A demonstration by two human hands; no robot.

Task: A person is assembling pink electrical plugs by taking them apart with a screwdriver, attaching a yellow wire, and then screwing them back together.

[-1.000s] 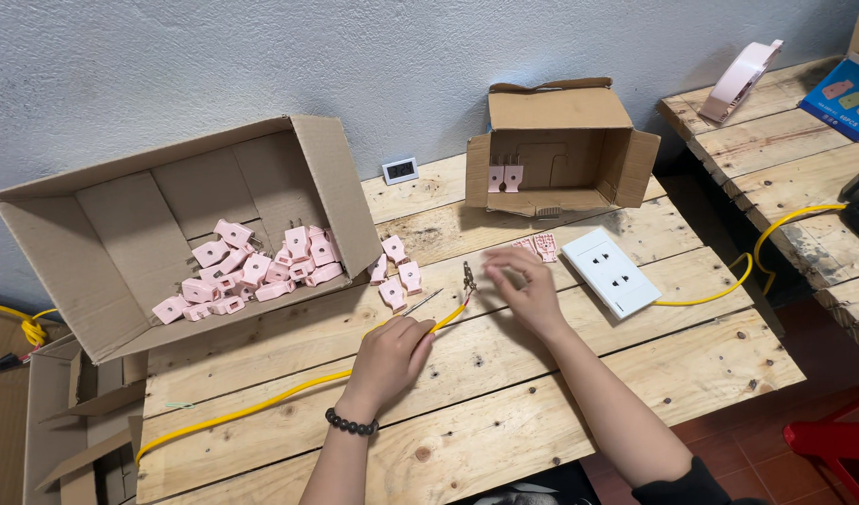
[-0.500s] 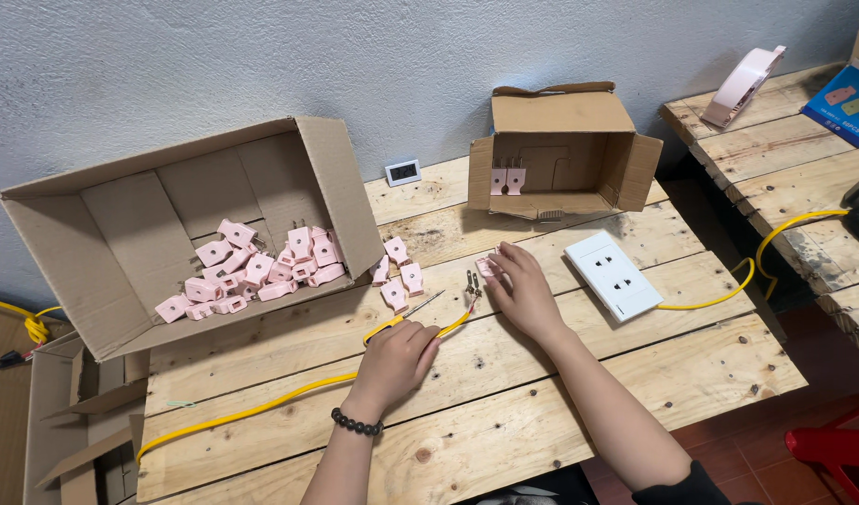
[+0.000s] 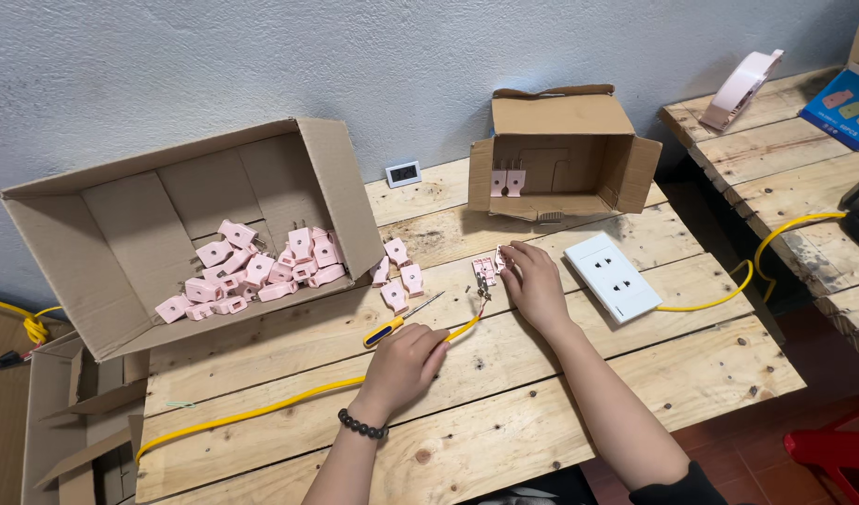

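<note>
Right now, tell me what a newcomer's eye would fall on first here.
The big box on its side at left, spilling pink plugs onto the table. At centre, the left hand pins a yellow cable while the right hand fingers a pink plug part, beside a white socket.

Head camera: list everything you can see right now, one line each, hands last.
Pallet table: one, bare wood, under everything.
Large cardboard box: one, brown, on its side at left.
Pink plug parts: many, spilling from the large box; a few loose on the table.
Small cardboard box: one, brown, at back, open toward the camera, two pink pieces inside.
Socket plate: one, white, right of the hands.
Yellow cable: one, across the table.
Screwdriver: one, yellow and blue handle.
Small display: one, by the wall.
Left hand: on the cable.
Right hand: touching an opened pink plug.
</note>
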